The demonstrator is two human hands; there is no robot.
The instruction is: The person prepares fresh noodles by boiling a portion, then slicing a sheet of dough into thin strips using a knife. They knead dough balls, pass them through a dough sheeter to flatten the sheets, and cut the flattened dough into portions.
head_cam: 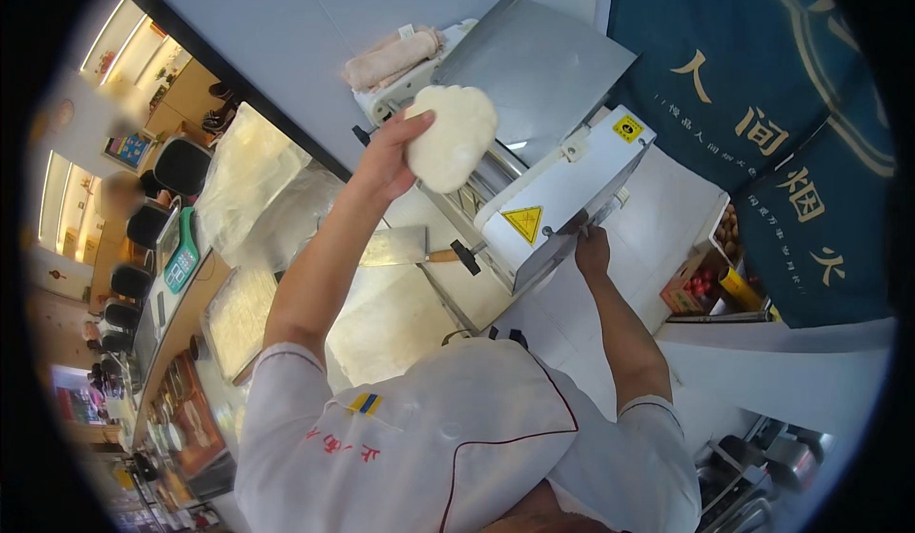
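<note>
My left hand (389, 152) grips a flat, rounded slab of pale dough (452, 140) by its left edge, thumb on top. It hangs above the rollers (500, 165) of a white dough sheeter (572, 182), in front of the machine's sloping metal feed plate (536, 54). My right hand (593, 250) reaches to the sheeter's right side, close to its lower housing. Its fingertips are partly hidden there, so what they touch cannot be made out. Below the rollers, a cleaver (393, 245) with a wooden handle lies on the worktop.
A rolled pink towel (394, 57) rests on the machine's far end. Left stand plastic sheeting (246, 175), a green scale (182, 254) and a tray (239, 318). A dark curtain bearing writing (743, 104) hangs right, above boxes of produce (704, 283). A pale board (386, 318) lies before me.
</note>
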